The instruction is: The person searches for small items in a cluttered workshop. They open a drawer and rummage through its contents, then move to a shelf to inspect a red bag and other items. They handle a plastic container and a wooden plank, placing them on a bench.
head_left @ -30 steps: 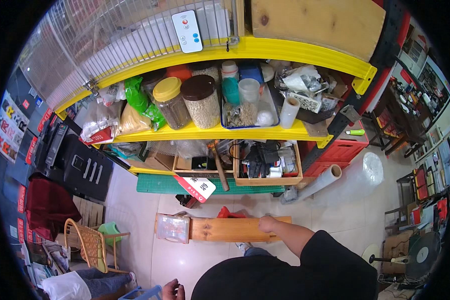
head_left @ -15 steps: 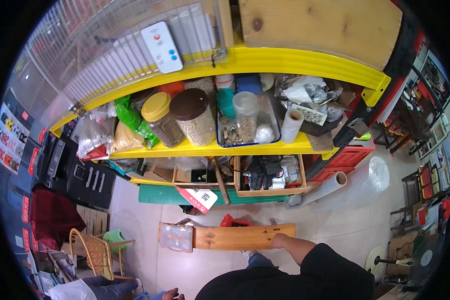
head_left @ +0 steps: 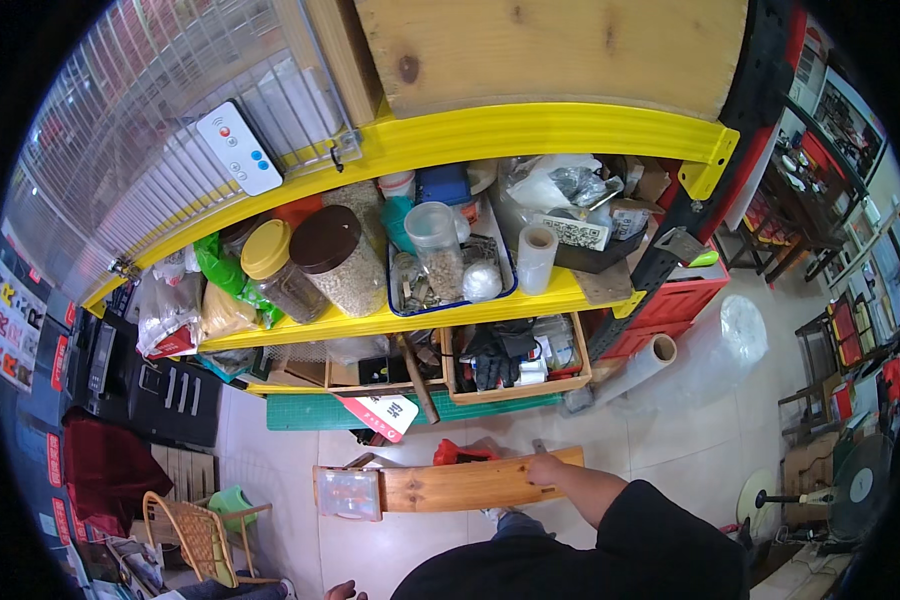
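While the right hand grips the long pale wooden plank near its right end, level above the tiled floor (left hand barely visible, state unclear), carrying seems underway; a steady grip matters next.

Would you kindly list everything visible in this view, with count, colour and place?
wooden plank: 1, light brown, low centre, above the floor
clear plastic box: 1, at the plank's left end
jars: 2, yellow-lidded and brown-lidded, on the yellow shelf
tape roll: 1, white, shelf right
remote control: 1, white, on the wire mesh
wooden crate: 1, under the shelf
red crate: 1, right
wicker chair: 1, lower left
right hand: 1, grips the plank's right end
left hand: bottom edge, barely shows
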